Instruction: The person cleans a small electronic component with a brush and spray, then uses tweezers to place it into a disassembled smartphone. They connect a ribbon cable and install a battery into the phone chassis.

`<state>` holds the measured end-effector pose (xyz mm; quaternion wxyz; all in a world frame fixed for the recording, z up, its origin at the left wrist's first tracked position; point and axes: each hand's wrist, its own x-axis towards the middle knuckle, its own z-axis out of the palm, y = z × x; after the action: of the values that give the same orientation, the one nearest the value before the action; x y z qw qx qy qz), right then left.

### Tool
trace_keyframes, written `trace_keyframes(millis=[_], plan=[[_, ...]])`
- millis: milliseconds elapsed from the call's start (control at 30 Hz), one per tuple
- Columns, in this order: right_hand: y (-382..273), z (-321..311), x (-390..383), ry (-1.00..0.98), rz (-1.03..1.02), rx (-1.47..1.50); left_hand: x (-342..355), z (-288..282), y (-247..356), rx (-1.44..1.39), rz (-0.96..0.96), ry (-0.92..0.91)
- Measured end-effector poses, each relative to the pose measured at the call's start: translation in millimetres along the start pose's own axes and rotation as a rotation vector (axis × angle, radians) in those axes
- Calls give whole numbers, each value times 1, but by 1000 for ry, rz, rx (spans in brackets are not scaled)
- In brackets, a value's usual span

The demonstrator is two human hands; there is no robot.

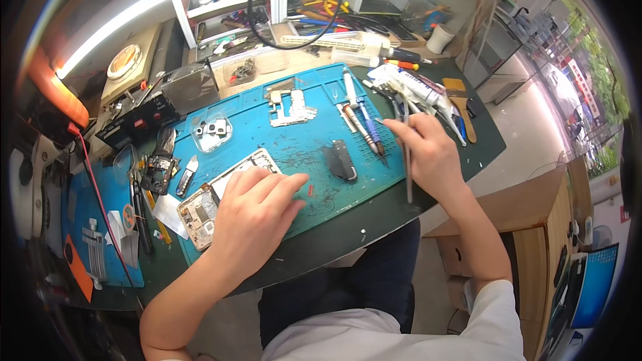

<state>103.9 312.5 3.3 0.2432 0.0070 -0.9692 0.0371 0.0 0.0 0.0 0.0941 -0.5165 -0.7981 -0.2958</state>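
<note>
The opened phone [200,214] lies flat and slanted near the front edge of the blue mat [314,202], its pale, light-rimmed frame exposing metallic and dark inner parts; the left hand [253,210] covers much of it. A slim grey tool [408,174], held in the right hand [428,150], points lengthwise toward the person, its near end below the fingers.

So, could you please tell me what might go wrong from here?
Three things, perhaps. The left grip is over the opened phone-like frame, so a careless press could harm its exposed parts. The clear box holds loose small pieces and seems lidless, so a bump might scatter them. A small white bit lies near the bench edge and could be brushed off.
</note>
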Motion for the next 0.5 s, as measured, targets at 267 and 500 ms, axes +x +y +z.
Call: trace_keyframes(millis=[267,500], plan=[[40,-21,-22,245,135,-119,12,29,6,-75,46,62],[48,-27,-40,-48,506,86,9,21,2,-80,34,66]])
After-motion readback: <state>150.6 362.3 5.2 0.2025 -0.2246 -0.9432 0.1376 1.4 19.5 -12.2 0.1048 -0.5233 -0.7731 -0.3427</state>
